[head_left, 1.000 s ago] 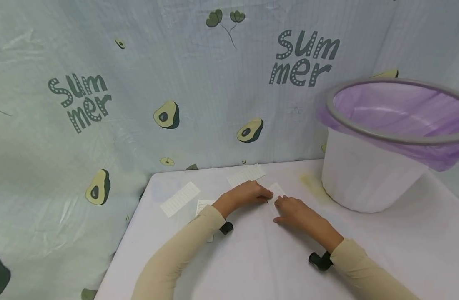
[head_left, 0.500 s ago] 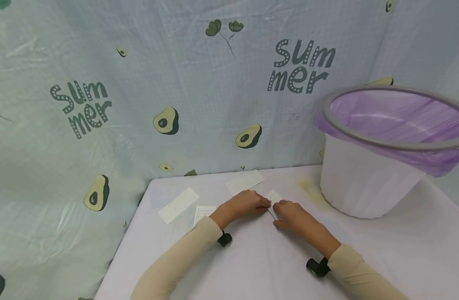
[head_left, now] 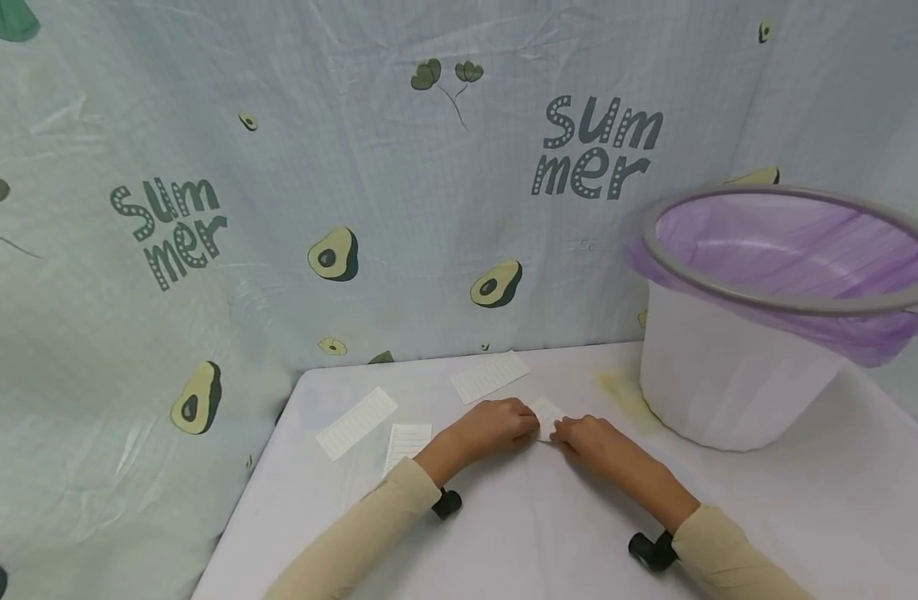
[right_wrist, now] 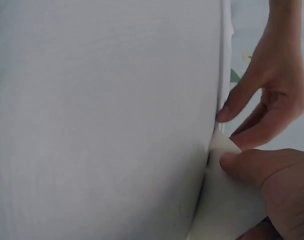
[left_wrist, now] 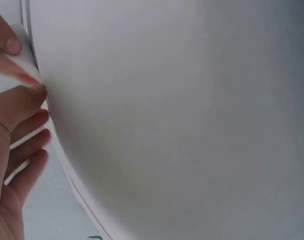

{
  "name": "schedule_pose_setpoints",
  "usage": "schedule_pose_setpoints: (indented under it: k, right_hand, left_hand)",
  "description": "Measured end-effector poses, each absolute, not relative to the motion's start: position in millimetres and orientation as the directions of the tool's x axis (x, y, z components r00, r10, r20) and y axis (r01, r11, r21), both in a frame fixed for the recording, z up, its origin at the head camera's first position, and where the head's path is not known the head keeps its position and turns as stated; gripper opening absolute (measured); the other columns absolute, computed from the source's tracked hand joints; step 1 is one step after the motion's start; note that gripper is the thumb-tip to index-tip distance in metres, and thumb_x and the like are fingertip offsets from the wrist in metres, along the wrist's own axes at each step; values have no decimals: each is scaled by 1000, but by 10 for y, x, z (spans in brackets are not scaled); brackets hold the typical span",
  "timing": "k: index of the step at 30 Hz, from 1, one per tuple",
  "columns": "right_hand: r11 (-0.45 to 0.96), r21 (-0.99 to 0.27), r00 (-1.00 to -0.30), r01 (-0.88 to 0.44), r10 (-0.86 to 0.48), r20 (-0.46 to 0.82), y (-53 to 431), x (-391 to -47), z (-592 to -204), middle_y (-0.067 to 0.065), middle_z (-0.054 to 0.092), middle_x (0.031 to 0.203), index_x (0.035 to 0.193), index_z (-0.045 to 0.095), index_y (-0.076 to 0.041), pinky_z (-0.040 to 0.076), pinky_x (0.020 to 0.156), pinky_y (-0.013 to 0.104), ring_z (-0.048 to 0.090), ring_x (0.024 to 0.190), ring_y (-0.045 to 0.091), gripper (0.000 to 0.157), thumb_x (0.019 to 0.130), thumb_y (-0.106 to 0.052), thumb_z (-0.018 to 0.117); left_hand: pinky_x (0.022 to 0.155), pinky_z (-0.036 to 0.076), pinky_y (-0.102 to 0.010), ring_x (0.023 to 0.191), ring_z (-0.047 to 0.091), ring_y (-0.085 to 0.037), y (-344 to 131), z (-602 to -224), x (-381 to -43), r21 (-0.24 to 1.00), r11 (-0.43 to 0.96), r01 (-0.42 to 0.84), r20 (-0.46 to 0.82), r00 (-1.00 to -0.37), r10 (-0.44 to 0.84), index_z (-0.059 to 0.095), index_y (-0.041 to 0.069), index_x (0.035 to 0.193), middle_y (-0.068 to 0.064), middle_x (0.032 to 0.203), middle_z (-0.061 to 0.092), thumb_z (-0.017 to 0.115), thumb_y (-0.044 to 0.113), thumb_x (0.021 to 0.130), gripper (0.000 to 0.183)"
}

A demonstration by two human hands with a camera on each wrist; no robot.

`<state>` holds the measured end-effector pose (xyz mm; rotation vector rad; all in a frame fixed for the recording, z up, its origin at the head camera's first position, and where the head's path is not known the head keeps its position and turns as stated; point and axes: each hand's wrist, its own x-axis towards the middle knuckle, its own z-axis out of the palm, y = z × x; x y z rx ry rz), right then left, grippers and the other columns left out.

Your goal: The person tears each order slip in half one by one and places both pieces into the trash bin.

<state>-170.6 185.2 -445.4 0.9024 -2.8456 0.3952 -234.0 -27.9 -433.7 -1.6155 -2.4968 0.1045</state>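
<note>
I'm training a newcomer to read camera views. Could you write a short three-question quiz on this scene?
1. Multiple choice: what colour is the liner in the bin? A green; B purple; C black.
2. True or false: the left grip and the right grip are on the same paper sheet.
3. Count: how many other sheets lie on the table in the head view?

Key: 1. B. 2. True. 3. Three: the leftmost sheet, the back sheet, and one partly hidden by the left sleeve.
</note>
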Motion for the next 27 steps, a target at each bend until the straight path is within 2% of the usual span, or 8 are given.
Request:
schedule_pose_setpoints:
  k: [6, 10, 13, 18, 20, 22, 24, 27]
  right_hand:
    - [732, -257, -775, -631, -611, 161, 1968, -1722, -4414, 20, 71, 120, 113, 77, 0, 60, 85, 41, 71, 106, 33, 21, 92, -1, 71]
    - [700, -287, -753, -654, -639, 159, 2021, -1732, -4372, 20, 71, 121, 114, 76, -2, 59, 87, 44, 71, 108, 34, 21, 94, -3, 69]
    - [670, -311, -733, -675, -656, 178, 2041, -1733, -4335, 18, 73, 117, 114, 76, -2, 59, 86, 43, 72, 107, 32, 21, 95, -3, 69]
    - [611, -336, -691, -716, -689, 219, 2049, -1734, -4317, 9, 77, 107, 110, 78, -3, 60, 81, 33, 74, 98, 20, 18, 94, -2, 69]
    - [604, -367, -697, -707, -684, 217, 2056, -1736, -4331, 6, 78, 105, 110, 78, -4, 59, 77, 28, 74, 93, 13, 18, 95, -3, 68]
    - [601, -407, -711, -687, -672, 207, 2070, -1735, -4351, 4, 78, 104, 111, 78, -6, 58, 75, 25, 72, 90, 8, 18, 97, -5, 67]
    - [596, -441, -722, -671, -660, 207, 2090, -1731, -4375, 3, 78, 106, 112, 78, -8, 57, 74, 25, 71, 91, 6, 19, 98, -7, 66]
    - [583, -471, -728, -662, -649, 220, 2121, -1713, -4412, 4, 77, 108, 115, 77, -7, 56, 74, 24, 69, 91, 3, 20, 98, -8, 66]
  left_hand:
    - [110, 41, -20, 134, 55, -13, -313, -4325, -2373, 40, 368, 929, 5, -369, 930, 68, 10, 132, -3, 142, 62, 65, 23, 102, 33]
    - [111, 39, -19, 137, 51, -11, -323, -4325, -2374, 126, 377, 918, -53, -373, 926, 65, 12, 138, -1, 148, 56, 65, 32, 102, 41]
    - [109, 40, -17, 135, 53, -8, -323, -4307, -2370, 152, 390, 908, -79, -382, 921, 66, 14, 137, 1, 147, 57, 67, 33, 100, 41]
    - [99, 44, -11, 121, 62, -3, -276, -4228, -2329, 82, 358, 930, -102, -349, 932, 73, 14, 127, 3, 134, 67, 72, 27, 97, 33]
    - [90, 46, -7, 104, 66, 3, -253, -4199, -2303, 48, 335, 941, -89, -330, 940, 77, 15, 118, 7, 120, 73, 72, 22, 97, 23]
    - [78, 45, -4, 85, 62, 8, -240, -4177, -2272, 30, 331, 943, -74, -328, 942, 80, 16, 110, 11, 105, 76, 72, 17, 97, 15]
    - [69, 42, -4, 72, 53, 7, -241, -4172, -2241, 55, 357, 933, -49, -354, 934, 80, 16, 102, 13, 93, 74, 71, 13, 97, 11]
    - [68, 41, -3, 71, 52, 9, -268, -4185, -2189, 137, 420, 897, -3, -423, 906, 80, 14, 101, 11, 91, 75, 70, 11, 97, 11]
